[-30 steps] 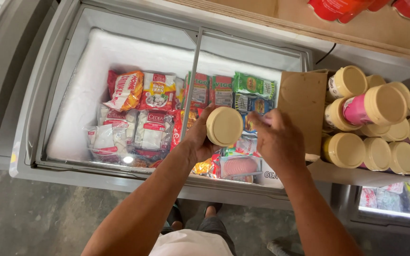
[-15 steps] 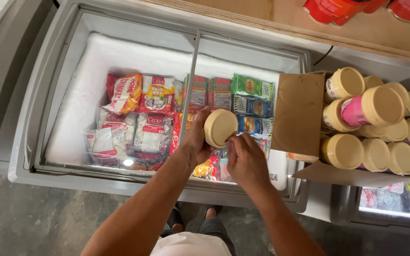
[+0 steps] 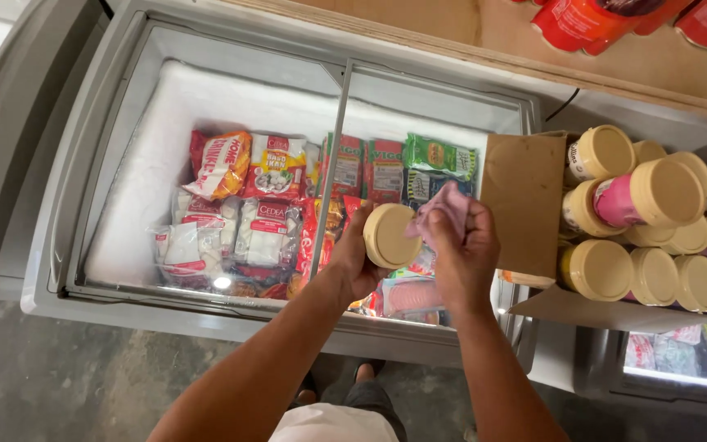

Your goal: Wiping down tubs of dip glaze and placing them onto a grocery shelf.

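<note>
We are standing over an open chest freezer (image 3: 124, 237), holding a tub (image 3: 392, 236) in our left hand (image 3: 353, 255). The fingers are wrapping round its side, so its cream lid is turning up toward us and staying clear of the palm. That leaves the top free for our right hand (image 3: 466, 258), which is pinching a pale pink cloth (image 3: 443, 214) and pressing it against the lid's far edge. Both hands are closed on what they carry; neither is open.

We are keeping the tub in the air above the right half of the freezer, just over the frozen packets (image 3: 272, 221), not resting on anything. Held there, anything wiped off would seemingly be falling away from the carton beside us.

That carton (image 3: 525, 205) is sitting on the next freezer's lid, just right of our hands, with its flap standing up between us and more tubs (image 3: 656, 237) of the same kind, lying packed side by side, lids facing out. It is near enough for a short reach.

The freezer's sliding glass is pushed left, its frame bar (image 3: 330, 164) crossing the middle, so the right side is open beneath our hands. Red containers (image 3: 583, 20) are standing on the wooden shelf behind.
</note>
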